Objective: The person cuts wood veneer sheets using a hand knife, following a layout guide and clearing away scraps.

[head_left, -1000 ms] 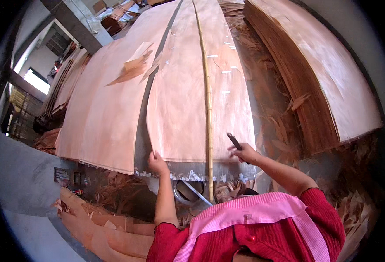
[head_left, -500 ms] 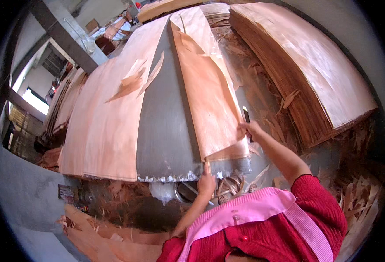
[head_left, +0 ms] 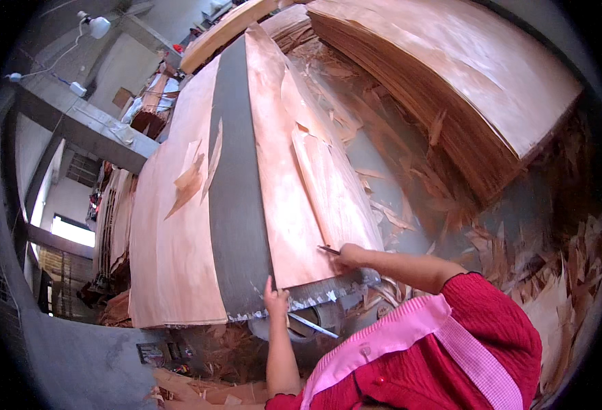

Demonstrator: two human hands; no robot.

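A pale pinkish wood veneer sheet [head_left: 284, 225] lies along the right part of a grey tabletop [head_left: 236, 239], with another folded or torn veneer piece [head_left: 321, 178] on its right side. My left hand [head_left: 275, 302] is at the table's near edge, beside the sheet's near left corner. Its index finger points forward and the other fingers are partly curled; I see nothing held in it. My right hand [head_left: 353, 257] is closed around a slim dark cutter [head_left: 328, 250], whose tip reaches left over the sheet's near part.
Wide veneer sheets [head_left: 174, 273] cover the table's left side, with loose torn scraps [head_left: 190, 179] on top. A tall veneer stack [head_left: 451, 102] stands at the far right. Shreds [head_left: 519, 260] litter the floor at right. A concrete beam [head_left: 103, 130] is at left.
The veneer sheet lies flatter, its near end no longer folded up. My left hand has let go of its corner; my right hand, with the cutter, has come left over the sheet. The view has turned.
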